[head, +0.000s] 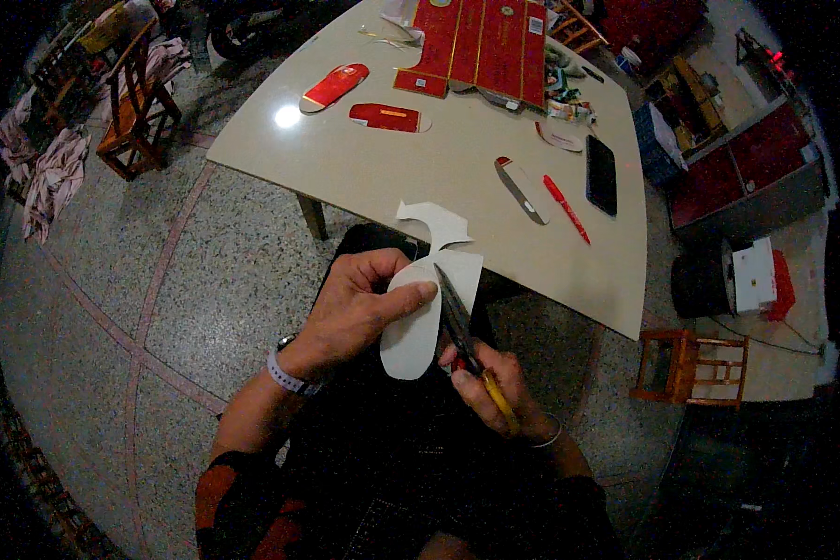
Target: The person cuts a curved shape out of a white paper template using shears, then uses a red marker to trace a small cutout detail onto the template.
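Note:
Below the table's near edge, my left hand [360,301] pinches a white piece of card [411,343] with a rounded, insole-like outline, thumb on top. My right hand [493,388] grips scissors [456,308] with yellow and red on the handles. Their blades lie along the card's right side, between the rounded part and a flap of the same white card. A curved offcut [437,218] reaches from the card's top over the table edge; whether it is still joined I cannot tell.
On the table [462,150] lie red insole-shaped cutouts [334,85] [390,117], a grey-white cutout [521,189], a red pen [567,210], a smartphone [601,175] and an unfolded red carton [479,49]. Wooden chairs [134,112] [686,367] stand at left and right.

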Available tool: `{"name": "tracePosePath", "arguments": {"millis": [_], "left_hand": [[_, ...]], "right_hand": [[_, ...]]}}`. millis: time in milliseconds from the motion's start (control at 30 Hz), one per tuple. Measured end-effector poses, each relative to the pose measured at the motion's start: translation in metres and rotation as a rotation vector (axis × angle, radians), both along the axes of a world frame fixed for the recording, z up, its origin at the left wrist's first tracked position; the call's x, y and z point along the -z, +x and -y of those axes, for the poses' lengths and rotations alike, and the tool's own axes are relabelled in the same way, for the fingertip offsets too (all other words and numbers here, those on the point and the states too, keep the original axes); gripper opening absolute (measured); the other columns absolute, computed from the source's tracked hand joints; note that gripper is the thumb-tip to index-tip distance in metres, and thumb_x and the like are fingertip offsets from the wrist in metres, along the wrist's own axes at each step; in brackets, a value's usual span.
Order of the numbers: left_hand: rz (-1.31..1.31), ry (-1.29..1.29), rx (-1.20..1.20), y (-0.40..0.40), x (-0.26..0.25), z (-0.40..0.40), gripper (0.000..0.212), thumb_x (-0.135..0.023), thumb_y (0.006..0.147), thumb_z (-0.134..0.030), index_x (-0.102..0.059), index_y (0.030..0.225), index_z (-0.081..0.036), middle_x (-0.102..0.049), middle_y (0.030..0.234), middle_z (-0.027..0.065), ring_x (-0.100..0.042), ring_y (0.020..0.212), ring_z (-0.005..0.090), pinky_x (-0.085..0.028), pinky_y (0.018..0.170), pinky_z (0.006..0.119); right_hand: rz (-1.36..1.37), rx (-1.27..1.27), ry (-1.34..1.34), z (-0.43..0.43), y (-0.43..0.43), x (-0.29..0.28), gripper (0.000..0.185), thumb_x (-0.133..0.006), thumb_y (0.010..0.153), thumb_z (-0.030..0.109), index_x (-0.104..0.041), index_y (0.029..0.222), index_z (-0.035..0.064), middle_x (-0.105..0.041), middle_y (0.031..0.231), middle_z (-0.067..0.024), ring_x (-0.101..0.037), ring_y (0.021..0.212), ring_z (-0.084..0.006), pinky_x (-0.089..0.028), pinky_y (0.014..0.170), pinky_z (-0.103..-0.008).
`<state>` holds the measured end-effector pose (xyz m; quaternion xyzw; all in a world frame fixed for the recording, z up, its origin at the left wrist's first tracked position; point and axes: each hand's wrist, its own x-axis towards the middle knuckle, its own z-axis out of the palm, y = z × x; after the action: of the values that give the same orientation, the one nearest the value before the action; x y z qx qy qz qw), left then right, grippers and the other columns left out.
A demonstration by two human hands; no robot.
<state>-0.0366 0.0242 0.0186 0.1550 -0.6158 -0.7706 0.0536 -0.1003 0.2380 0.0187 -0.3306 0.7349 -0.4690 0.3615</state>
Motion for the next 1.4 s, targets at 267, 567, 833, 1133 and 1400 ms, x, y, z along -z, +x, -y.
{"name": "tracePosePath", "arguments": {"millis": [267, 567, 833, 1133, 1400], "left_hand": [[0.014, -0.033, 0.037, 0.000, -0.002, 0.006, 0.018, -0.068, 0.084, -0.018, -0.063, 0.079, -0.003, -0.062, 0.069, -0.0009, -0.055, 0.060, 0.0052, -0.045, 0.054, 0.022], [0.034, 0.147, -0.111, -0.004, -0.012, -0.002, 0.016, -0.068, 0.085, -0.018, -0.063, 0.084, -0.003, -0.064, 0.075, 0.0003, -0.056, 0.063, 0.0060, -0.046, 0.057, 0.022], [-0.002, 0.131, -0.075, -0.005, -0.014, -0.001, 0.015, -0.067, 0.085, -0.016, -0.065, 0.086, -0.002, -0.064, 0.074, -0.0002, -0.056, 0.062, 0.0058, -0.045, 0.056, 0.021], [0.012, 0.098, -0.010, -0.004, -0.012, 0.005, 0.015, -0.068, 0.084, -0.015, -0.066, 0.086, -0.001, -0.065, 0.075, 0.0002, -0.057, 0.063, 0.0052, -0.046, 0.056, 0.021], [0.011, 0.059, -0.005, -0.003, -0.014, 0.006, 0.014, -0.068, 0.084, -0.015, -0.065, 0.084, -0.001, -0.064, 0.073, -0.0001, -0.056, 0.060, 0.0053, -0.045, 0.054, 0.021]], "right_hand": [[0.052, -0.013, 0.024, 0.000, -0.002, -0.005, 0.018, -0.053, 0.089, 0.017, -0.056, 0.102, 0.0048, -0.049, 0.070, 0.0016, -0.044, 0.061, -0.0051, -0.038, 0.056, -0.0235], [0.067, 0.002, -0.014, 0.002, -0.004, -0.010, 0.020, -0.053, 0.088, 0.020, -0.055, 0.102, 0.0053, -0.049, 0.072, 0.0023, -0.044, 0.061, -0.0054, -0.038, 0.056, -0.0229], [-0.014, 0.008, 0.006, 0.003, -0.006, -0.004, 0.020, -0.057, 0.087, 0.018, -0.056, 0.103, 0.0075, -0.052, 0.071, 0.0002, -0.046, 0.061, -0.0078, -0.041, 0.056, -0.0254], [0.001, -0.019, 0.025, 0.007, -0.007, -0.010, 0.024, -0.054, 0.087, 0.021, -0.054, 0.104, 0.0039, -0.049, 0.070, -0.0002, -0.045, 0.059, -0.0073, -0.039, 0.055, -0.0246], [0.110, 0.020, 0.044, 0.005, -0.005, -0.009, 0.014, -0.058, 0.088, 0.008, -0.058, 0.102, 0.0105, -0.052, 0.065, 0.0043, -0.046, 0.057, -0.0045, -0.038, 0.050, -0.0239]]}}
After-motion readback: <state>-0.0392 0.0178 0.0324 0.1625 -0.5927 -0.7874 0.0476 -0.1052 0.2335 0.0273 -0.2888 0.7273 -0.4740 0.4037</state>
